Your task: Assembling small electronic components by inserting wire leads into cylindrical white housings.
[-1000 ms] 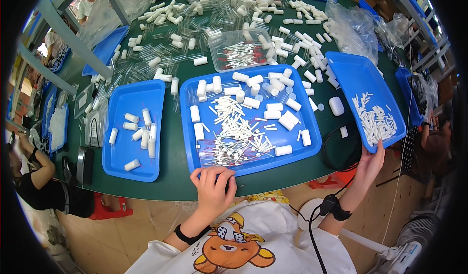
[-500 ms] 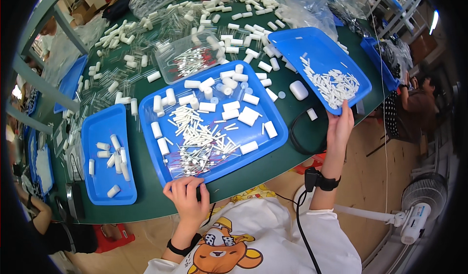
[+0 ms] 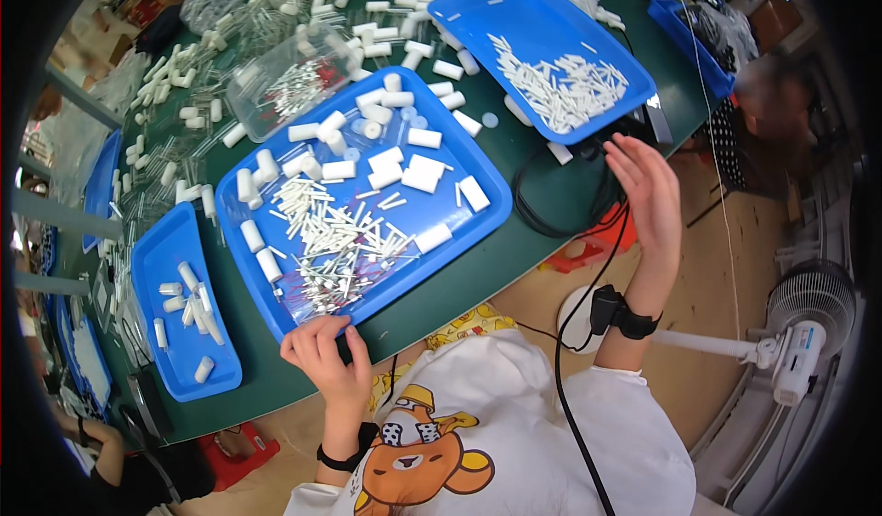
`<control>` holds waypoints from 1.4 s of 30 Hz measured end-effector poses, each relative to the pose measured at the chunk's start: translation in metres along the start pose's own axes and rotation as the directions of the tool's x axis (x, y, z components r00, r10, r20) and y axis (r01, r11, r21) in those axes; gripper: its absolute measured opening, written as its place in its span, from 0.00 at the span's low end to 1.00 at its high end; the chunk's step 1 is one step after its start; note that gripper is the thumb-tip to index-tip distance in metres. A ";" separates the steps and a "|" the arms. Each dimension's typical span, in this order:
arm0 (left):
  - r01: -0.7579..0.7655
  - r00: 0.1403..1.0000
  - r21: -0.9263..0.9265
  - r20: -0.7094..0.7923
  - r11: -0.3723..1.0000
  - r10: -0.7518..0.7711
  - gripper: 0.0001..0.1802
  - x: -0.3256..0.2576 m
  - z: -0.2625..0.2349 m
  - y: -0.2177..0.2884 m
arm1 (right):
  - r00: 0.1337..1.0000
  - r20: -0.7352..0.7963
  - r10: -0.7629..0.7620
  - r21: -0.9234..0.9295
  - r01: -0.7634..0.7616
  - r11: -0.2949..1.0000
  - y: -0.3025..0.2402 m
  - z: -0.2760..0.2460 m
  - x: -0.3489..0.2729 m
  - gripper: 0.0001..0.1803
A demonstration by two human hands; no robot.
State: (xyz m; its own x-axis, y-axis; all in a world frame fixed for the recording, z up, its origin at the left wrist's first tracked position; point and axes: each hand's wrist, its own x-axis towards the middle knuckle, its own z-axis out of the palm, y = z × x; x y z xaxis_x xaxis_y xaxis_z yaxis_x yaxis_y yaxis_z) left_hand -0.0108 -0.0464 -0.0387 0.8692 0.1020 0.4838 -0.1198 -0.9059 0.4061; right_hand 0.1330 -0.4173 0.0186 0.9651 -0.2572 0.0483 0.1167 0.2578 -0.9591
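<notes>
My left hand (image 3: 326, 362) is at the near rim of the large blue tray (image 3: 386, 306), fingers bent and closed. Something dark shows between thumb and forefinger, too hidden to name. In that tray lie white cylinders (image 3: 424, 137), a pile of thin white sticks (image 3: 317, 217) and thin pieces with red parts at the near end. My right hand (image 3: 650, 190) is open and holds nothing, its fingers stretched beside the near corner of another blue tray (image 3: 478, 11). Short white sticks (image 3: 570, 89) fill that tray's near half.
A small blue tray (image 3: 188, 389) at left holds several white cylinders. Behind the large tray stand a clear plastic box (image 3: 248, 102) and many scattered cylinders and clear tubes. A black cable (image 3: 542, 226) lies by the table's right edge. A white fan (image 3: 797, 351) stands at right.
My right hand has let go of the stick-filled tray, and its fingers have straightened. That tray has shifted left, partly covering a rounded white case. My left hand stays at the large tray's rim.
</notes>
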 end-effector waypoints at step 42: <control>-0.076 0.991 0.345 -0.081 0.935 0.111 0.22 -0.028 0.061 0.054 | 0.614 -0.719 -0.326 -0.612 -0.336 0.716 0.290 -0.304 -0.009 0.15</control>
State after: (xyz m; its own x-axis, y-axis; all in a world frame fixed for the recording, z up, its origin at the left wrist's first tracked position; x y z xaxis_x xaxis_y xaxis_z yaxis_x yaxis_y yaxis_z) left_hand -0.0125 -0.1235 -0.0780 0.8090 0.0341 0.5869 -0.0125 -0.9971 0.0752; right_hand 0.0874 -0.6235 -0.3450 0.3861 -0.9115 0.1414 -0.3844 -0.2984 -0.8736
